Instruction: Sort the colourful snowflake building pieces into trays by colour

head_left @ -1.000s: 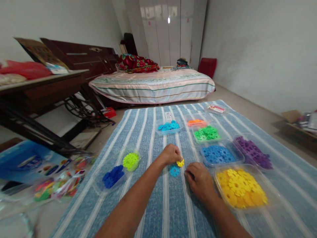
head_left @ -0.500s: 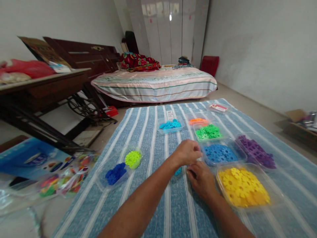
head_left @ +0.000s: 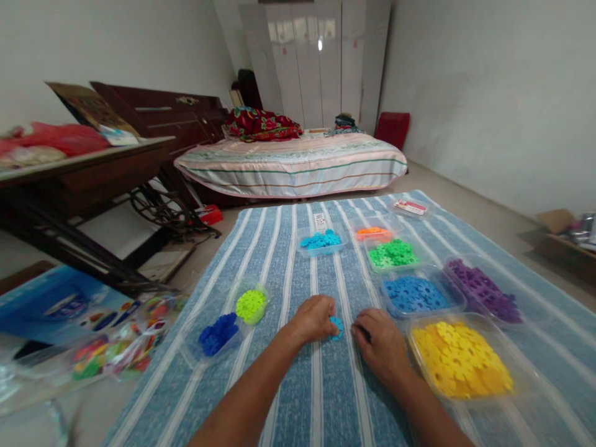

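Note:
My left hand [head_left: 314,318] is low over the striped cloth, its fingertips closed at the edge of a light blue flower-shaped plastic disc [head_left: 336,328]. Just to the right, my right hand [head_left: 380,343] rests on the cloth with curled fingers; whatever may be inside them is hidden. Beyond it stands a clear tub of blue discs [head_left: 414,293]. Beside my right forearm is a larger tub of yellow discs [head_left: 460,357].
Further tubs hold purple [head_left: 484,288], green [head_left: 393,253], orange [head_left: 373,233] and light blue discs [head_left: 321,239]. At left are tubs of lime [head_left: 251,305] and dark blue discs [head_left: 218,334]. A closed clear box [head_left: 410,207] lies at the far right. A bed [head_left: 293,164] stands behind.
My left hand has moved left and nearer, away from my right hand, to the light blue disc on the cloth. My right hand stays about where it was.

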A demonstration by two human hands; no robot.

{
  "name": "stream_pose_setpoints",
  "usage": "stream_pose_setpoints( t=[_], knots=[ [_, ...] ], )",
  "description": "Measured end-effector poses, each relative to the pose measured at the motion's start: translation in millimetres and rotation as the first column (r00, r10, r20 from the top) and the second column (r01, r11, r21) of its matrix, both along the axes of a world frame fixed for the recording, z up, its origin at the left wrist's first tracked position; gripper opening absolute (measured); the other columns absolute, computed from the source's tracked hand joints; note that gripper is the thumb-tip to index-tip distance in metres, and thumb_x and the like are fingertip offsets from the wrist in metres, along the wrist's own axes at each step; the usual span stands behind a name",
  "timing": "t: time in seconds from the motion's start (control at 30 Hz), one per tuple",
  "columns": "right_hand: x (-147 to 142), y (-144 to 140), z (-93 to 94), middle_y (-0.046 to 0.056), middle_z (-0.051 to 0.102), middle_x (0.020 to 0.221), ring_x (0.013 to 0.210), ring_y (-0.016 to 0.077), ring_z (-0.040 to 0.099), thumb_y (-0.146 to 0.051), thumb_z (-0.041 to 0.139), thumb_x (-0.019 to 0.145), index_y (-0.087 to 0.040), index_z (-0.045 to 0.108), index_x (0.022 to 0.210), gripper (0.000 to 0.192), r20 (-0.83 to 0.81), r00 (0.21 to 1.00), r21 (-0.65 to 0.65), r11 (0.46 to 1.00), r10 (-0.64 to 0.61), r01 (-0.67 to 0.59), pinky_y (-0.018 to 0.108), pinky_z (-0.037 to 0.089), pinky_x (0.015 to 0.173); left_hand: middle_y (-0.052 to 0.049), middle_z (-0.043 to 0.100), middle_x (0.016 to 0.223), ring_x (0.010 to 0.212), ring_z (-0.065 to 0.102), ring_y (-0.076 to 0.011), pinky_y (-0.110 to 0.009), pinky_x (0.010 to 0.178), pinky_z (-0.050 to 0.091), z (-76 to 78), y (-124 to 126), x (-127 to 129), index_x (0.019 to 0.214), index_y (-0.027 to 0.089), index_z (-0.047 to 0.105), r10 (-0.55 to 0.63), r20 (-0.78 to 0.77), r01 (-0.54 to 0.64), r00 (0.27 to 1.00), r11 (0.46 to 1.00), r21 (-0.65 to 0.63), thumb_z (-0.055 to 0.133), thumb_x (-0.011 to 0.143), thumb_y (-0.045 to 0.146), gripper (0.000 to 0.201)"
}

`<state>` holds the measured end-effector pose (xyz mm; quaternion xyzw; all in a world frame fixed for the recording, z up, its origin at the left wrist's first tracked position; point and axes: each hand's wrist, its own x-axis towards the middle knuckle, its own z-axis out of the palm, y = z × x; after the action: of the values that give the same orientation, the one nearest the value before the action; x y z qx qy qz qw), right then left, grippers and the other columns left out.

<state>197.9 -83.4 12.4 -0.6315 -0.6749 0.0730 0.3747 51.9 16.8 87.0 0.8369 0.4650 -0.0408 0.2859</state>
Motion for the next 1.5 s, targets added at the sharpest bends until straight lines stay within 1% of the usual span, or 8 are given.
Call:
stream_pose_setpoints(
  t=[0.2,0.33,0.4,0.5,0.63,0.8,1.03,1.5],
  knots=[
    [-2,1,-2.6,0.004,0.062,0.083,0.084,0.0176,0.054,-0.016,0.050,0.083,-0.019,0.063,0.076,0.016,-0.004,1.000,0.021,1.000,-0.008,0.008,0.029,0.040,0.076,0.005,0.053,0.046,0.045,0.054,-0.0110,-0.021,0.046,0.039,-3.0,5,-12,0.061,0.015,0.056,0.137,0.157,-0.104,0.978,0.973,-0.204,0.062,0.060,0.010,0.007],
    [-3,1,-2.1,0.004,0.062,0.082,0.082,0.0172,0.054,-0.015,0.051,0.082,-0.020,0.063,0.076,0.015,-0.013,1.000,0.016,1.000,-0.008,0.008,0.029,0.040,0.076,0.005,0.052,0.042,0.040,0.054,-0.0106,-0.019,0.041,0.040,7.8,19,-12,0.063,0.014,0.056,0.256,0.253,-0.198,0.933,0.952,-0.234,0.063,0.063,0.013,0.007],
    [-3,0,-2.0,0.004,0.062,0.082,0.082,0.0172,0.054,-0.014,0.050,0.082,-0.020,0.063,0.075,0.016,-0.021,1.000,0.021,1.000,-0.002,0.003,0.029,0.040,0.075,0.003,0.058,0.049,0.045,0.058,-0.0108,-0.018,0.043,0.043,17.6,35,-8,0.070,0.013,0.057,0.325,0.314,-0.278,0.892,0.942,-0.186,0.063,0.070,0.018,0.007],
    [-4,0,-3.1,0.004,0.062,0.082,0.082,0.0172,0.055,-0.014,0.050,0.083,-0.020,0.062,0.075,0.016,-0.023,1.000,0.032,0.999,0.002,-0.001,0.028,0.040,0.075,-0.004,0.067,0.077,0.062,0.066,-0.0094,-0.017,0.053,0.048,32.0,66,1,0.092,0.014,0.058,0.407,0.405,-0.423,0.819,0.904,-0.054,0.050,0.085,0.029,0.019],
    [-5,0,-5.5,0.003,0.062,0.082,0.082,0.0176,0.055,-0.013,0.051,0.082,-0.021,0.062,0.076,0.015,-0.012,1.000,0.036,0.999,-0.015,0.016,0.029,0.041,0.074,-0.008,0.068,0.098,0.083,0.068,-0.0167,-0.026,0.071,0.052,37.5,97,9,0.102,0.016,0.059,0.435,0.366,-0.518,0.823,0.838,0.169,0.052,0.084,0.031,0.025],
    [-7,1,-5.9,0.003,0.062,0.082,0.082,0.0173,0.056,-0.011,0.050,0.082,-0.021,0.061,0.076,0.016,-0.012,1.000,0.038,0.999,-0.027,0.028,0.028,0.041,0.074,-0.011,0.060,0.121,0.116,0.054,-0.0252,-0.036,0.099,0.041,21.3,98,17,0.110,0.018,0.059,0.363,0.176,-0.404,0.915,0.830,0.385,0.054,0.079,0.019,0.032],
    [-7,2,-6.7,0.003,0.062,0.080,0.079,0.0170,0.056,-0.013,0.050,0.083,-0.021,0.060,0.076,0.015,-0.002,0.999,0.055,0.998,-0.033,0.033,0.028,0.041,0.072,-0.012,0.060,0.118,0.111,0.057,-0.0228,-0.034,0.095,0.044,4.2,96,25,0.112,0.017,0.057,0.335,-0.050,-0.281,0.941,0.856,0.434,0.049,0.082,0.016,0.031],
    [-6,-1,-10.6,0.004,0.063,0.083,0.081,0.0188,0.057,-0.014,0.048,0.084,-0.022,0.060,0.076,0.016,-0.002,1.000,0.034,0.999,-0.008,0.008,0.030,0.043,0.074,-0.011,0.063,0.107,0.102,0.061,-0.0213,-0.032,0.091,0.046,-8.5,55,32,0.104,0.017,0.059,0.231,-0.002,-0.207,0.973,0.876,0.435,0.042,0.088,0.022,0.024]
  ],
)
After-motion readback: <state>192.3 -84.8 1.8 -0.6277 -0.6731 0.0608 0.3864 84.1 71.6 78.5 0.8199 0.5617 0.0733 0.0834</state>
